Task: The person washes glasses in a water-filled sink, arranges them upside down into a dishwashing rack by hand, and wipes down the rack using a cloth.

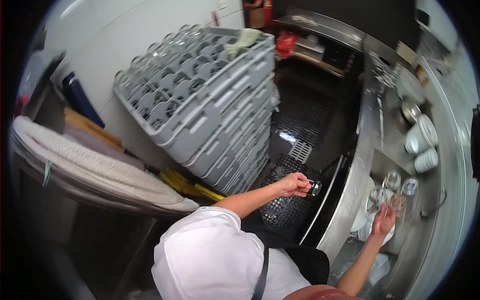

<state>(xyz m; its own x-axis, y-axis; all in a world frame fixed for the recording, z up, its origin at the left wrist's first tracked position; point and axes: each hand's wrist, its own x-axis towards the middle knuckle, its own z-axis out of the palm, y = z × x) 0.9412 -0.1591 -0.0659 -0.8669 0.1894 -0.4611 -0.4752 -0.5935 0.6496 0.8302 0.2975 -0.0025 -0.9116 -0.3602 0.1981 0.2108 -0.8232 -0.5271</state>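
My left hand [294, 185] is closed around a small clear drinking glass [315, 188], held above the dark floor mat beside the counter. Over the sink, my right hand [384, 220] has its fingers at another clear glass [398, 201], which shows a reddish tint; they seem to grip it, though the contact is blurred. More clear glasses [392, 180] stand upright close by, past the fingertips. White dishes [367, 230] lie in the sink below my right hand, partly covered by it.
Stacked grey glass racks [220, 112] stand left, the top one filled with glasses and a pale cloth [243, 42] on its corner. White bowls [421, 135] and cups [426, 160] line the steel counter [367, 145]. A drain grate [300, 151] lies in the floor.
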